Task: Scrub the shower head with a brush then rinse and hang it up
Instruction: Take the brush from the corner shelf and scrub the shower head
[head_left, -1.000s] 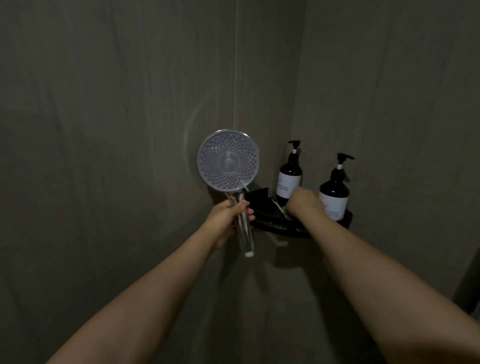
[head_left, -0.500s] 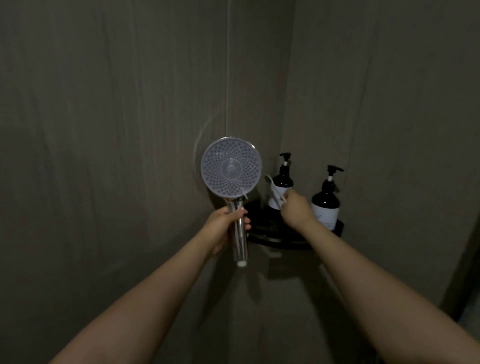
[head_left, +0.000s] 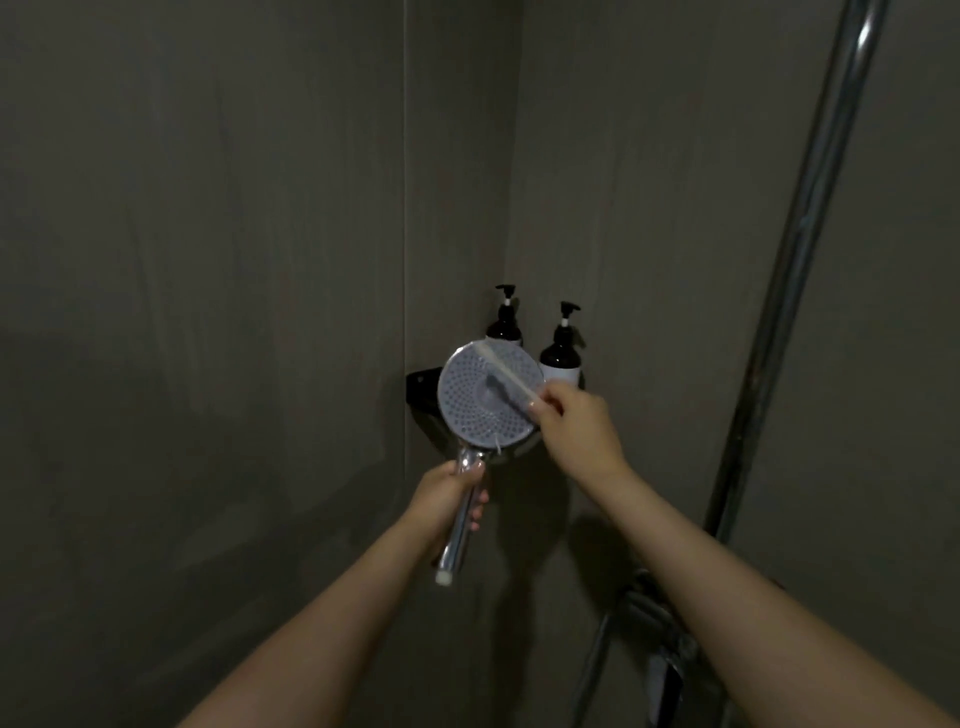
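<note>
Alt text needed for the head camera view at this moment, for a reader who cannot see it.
In a dim grey shower corner, the left hand holds a chrome shower head by its handle while the right hand lays a thin pale brush across its face. Two dark pump bottles stand on a corner shelf behind.

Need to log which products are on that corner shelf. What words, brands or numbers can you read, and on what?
Right pump bottle: pale label, too dark and blurred to read.
Left pump bottle: its label is almost wholly hidden behind the shower head.
Shower head, brush, walls: no text visible.
</note>
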